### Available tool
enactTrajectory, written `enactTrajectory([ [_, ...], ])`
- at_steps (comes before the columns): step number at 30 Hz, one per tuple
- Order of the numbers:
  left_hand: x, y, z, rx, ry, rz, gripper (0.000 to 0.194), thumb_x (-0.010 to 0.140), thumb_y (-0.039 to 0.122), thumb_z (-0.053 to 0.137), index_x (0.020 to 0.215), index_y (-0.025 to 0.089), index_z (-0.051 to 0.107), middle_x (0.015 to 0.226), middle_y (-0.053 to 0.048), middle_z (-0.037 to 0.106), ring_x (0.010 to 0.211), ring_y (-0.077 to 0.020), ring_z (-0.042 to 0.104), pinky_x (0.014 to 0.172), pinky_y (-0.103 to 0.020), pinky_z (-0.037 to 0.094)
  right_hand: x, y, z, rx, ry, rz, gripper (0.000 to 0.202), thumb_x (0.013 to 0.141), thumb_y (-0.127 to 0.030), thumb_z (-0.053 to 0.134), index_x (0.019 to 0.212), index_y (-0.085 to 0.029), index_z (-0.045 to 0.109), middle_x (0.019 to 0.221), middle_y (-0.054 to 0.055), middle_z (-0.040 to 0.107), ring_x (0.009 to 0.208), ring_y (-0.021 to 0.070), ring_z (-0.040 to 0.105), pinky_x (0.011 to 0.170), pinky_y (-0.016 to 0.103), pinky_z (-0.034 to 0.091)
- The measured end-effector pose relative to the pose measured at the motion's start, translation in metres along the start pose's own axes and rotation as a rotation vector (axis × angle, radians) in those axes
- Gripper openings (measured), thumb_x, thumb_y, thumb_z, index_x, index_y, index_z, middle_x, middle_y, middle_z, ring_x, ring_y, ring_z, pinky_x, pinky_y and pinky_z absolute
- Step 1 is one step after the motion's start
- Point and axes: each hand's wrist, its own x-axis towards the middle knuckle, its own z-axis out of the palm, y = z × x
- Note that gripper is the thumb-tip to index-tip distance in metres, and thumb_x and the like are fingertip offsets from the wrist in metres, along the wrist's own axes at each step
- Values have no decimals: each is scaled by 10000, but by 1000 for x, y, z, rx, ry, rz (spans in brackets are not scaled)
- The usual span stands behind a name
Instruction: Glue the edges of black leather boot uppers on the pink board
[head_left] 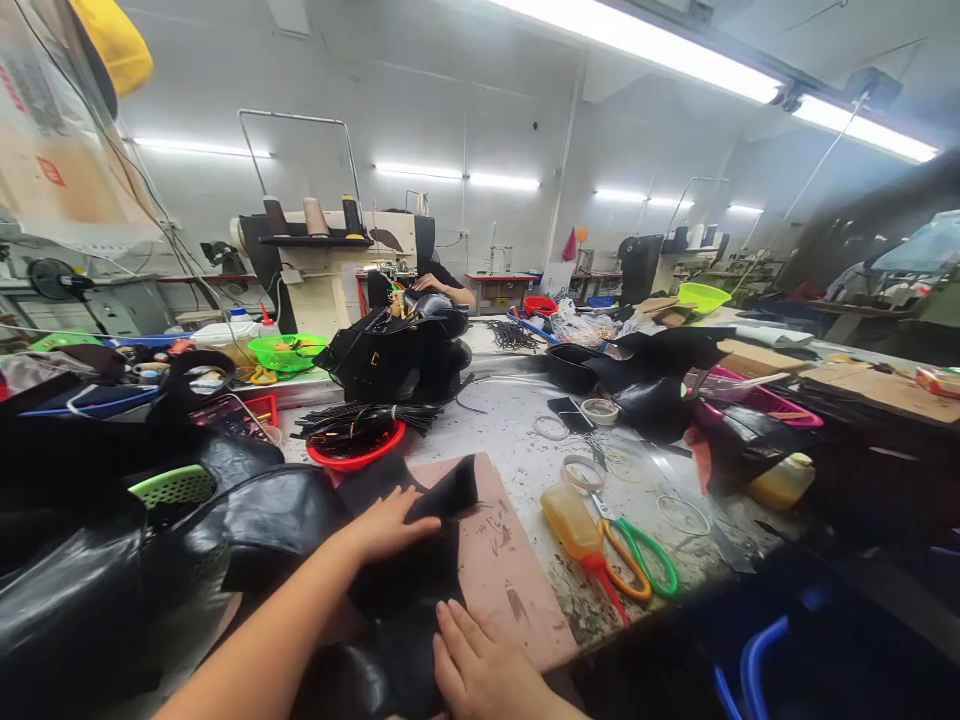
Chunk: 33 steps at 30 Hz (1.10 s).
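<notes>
My left hand (390, 525) lies spread on a black leather piece (405, 580), its fingers near a curled-up flap. Lower down, my right hand (480, 660) rests flat at the right edge of the same leather, fingers extended. Under the leather is a pinkish board (506, 560) with dark marks. Beyond my left hand sits a red basket (360, 455) holding thin black strips. To the right of the board are a yellowish glue bottle (574, 525) with a red nozzle and scissors (637, 560) with orange and green handles.
Black leather pieces (277, 510) pile up at the left around a green basket (176, 485). Rolls of tape (583, 473), a second bottle (784, 480) and a pink basket (780, 405) stand right. Behind a sewing machine (322, 260), a person's arm (450, 288) shows.
</notes>
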Motion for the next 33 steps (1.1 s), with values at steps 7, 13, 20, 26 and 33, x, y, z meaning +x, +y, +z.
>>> enactTrajectory([
  [7,-7,12,-1,146,112,-190,706,797,457,491,1331,21,337,1234,-337,472,1168,-460,418,917,-622,273,4,-15,-13,161,-19,53,561,733,-150,598,1277,-163,461,1310,232,391,1200,414,371,923,606,345],
  [13,-5,36,18,137,20,51,521,876,417,379,1351,208,341,1431,-118,303,1317,-256,270,1025,-428,283,0,-26,-19,86,-15,50,489,741,-61,492,1229,-39,497,1252,295,425,1164,430,413,866,617,394],
  [20,11,37,17,138,-22,102,597,870,500,341,1381,203,264,1469,-107,205,1343,-300,175,1032,-530,205,20,-42,-43,-110,-2,-49,390,705,-44,461,1048,105,573,903,388,596,809,446,632,522,494,519],
  [26,15,23,7,130,-87,223,857,647,670,550,1365,283,288,1470,-80,217,1294,-371,252,962,-554,284,23,-49,-19,-330,99,-194,353,759,18,333,916,9,650,779,290,663,700,352,670,514,406,519],
  [33,16,14,19,124,-48,263,1032,533,738,573,1384,253,249,1476,-88,178,1345,-365,99,1044,-543,129,8,-2,-84,201,-101,52,264,830,-302,521,1074,-263,614,776,21,716,631,178,656,568,242,489],
])
